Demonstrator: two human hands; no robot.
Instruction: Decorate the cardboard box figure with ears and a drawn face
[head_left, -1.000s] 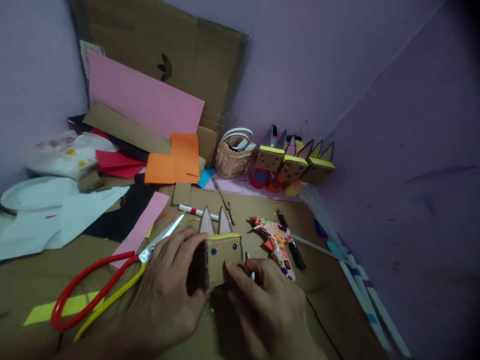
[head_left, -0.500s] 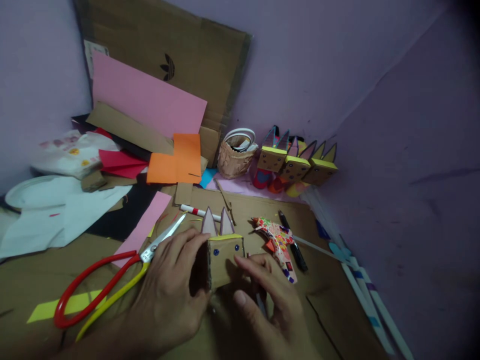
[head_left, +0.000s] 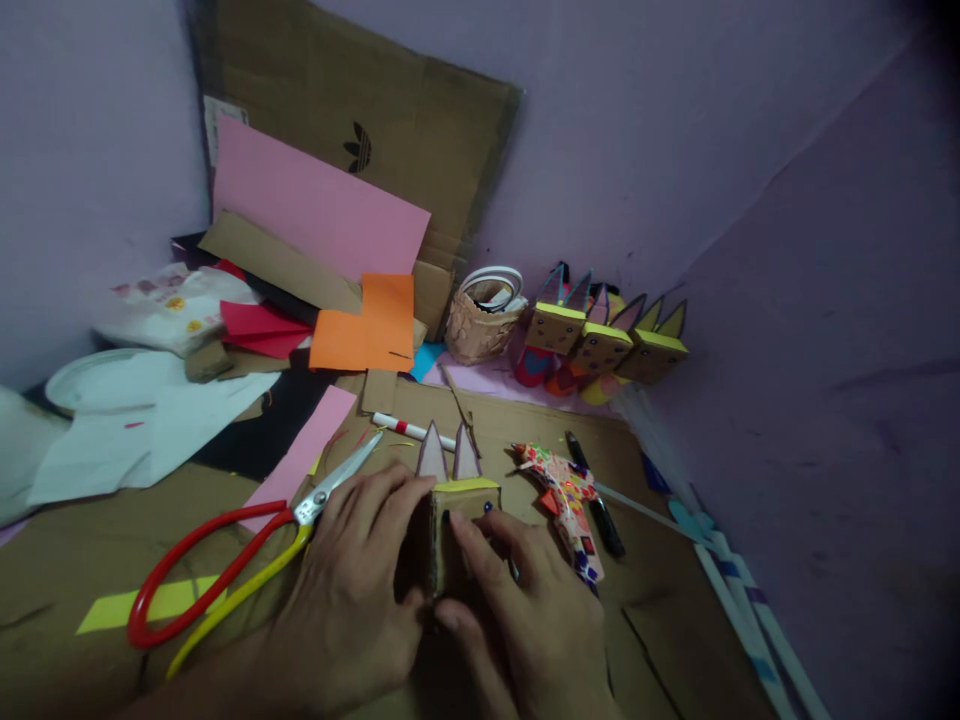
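Observation:
A small cardboard box [head_left: 442, 545] stands on the work surface, with a yellow strip along its top edge, two pointed pinkish ears [head_left: 466, 455] and dark blue dots on its front. My left hand [head_left: 360, 570] grips its left side, fingertips at the top edge. Curled over the box's front is my right hand [head_left: 525, 600], its index fingertip at the left dot and its thumb low down; what its fingers hold, if anything, is hidden. Scissors [head_left: 304, 512] with red and yellow handles lie beside my left hand. A flower-patterned glue gun [head_left: 564, 490] rests beyond my right hand.
Three similar eared figures [head_left: 604, 345] stand by the wall, next to a small basket [head_left: 480, 330]. A black marker [head_left: 600, 510] and a white marker [head_left: 412, 430] lie nearby. Orange paper [head_left: 386, 325], pink paper [head_left: 322, 200] and plastic bags [head_left: 180, 310] fill the left back.
My right hand has moved left across the box's front, so its index fingertip now reaches the left dot. My left hand still holds the box. The whole view has shifted slightly.

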